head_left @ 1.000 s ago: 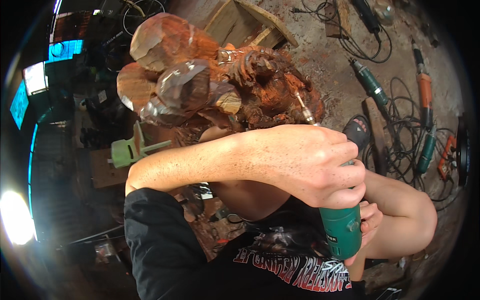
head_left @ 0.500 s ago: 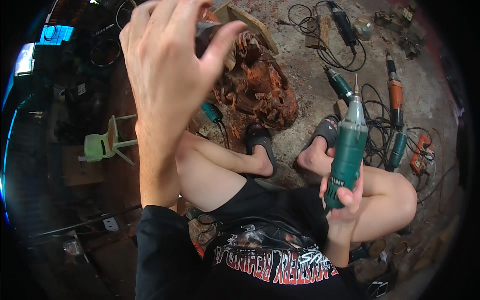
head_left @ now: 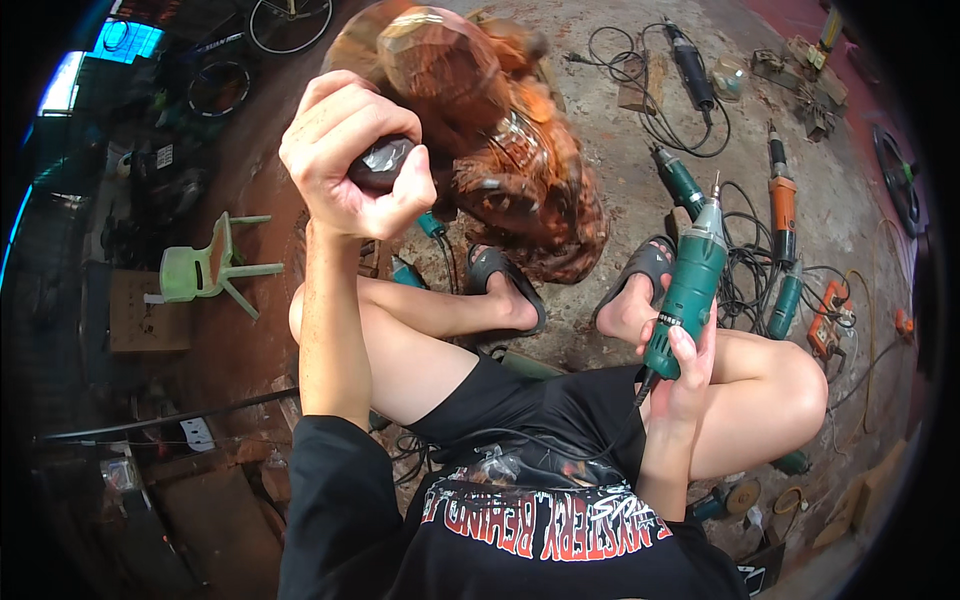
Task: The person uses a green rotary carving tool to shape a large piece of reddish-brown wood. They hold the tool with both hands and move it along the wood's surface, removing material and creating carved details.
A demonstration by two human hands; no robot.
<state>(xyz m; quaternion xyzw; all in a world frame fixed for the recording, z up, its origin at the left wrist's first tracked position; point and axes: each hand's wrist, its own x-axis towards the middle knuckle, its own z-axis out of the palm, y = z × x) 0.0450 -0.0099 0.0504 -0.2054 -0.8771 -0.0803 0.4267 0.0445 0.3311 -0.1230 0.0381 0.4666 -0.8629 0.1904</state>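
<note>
My left hand is closed round a dark, glossy, rounded knob. I cannot tell whether this knob belongs to the carving behind it. That reddish-brown wood carving stands beyond my feet, its upper part smeared by motion. In my right hand lies a green die grinder, fingers and thumb wrapped round its lower body. A thin bit points up and away from its silver nose, and a dark cord trails from its base over my lap.
Beyond my right foot lie another green grinder, a black one and an orange one among tangled cords. An orange power strip sits at the right. A pale green chair lies tipped at the left.
My left hand has gone from outstretched to closed round the dark knob and come lower. The carving has shifted and shows a broad rounded top. The grinder dipped slightly toward me.
</note>
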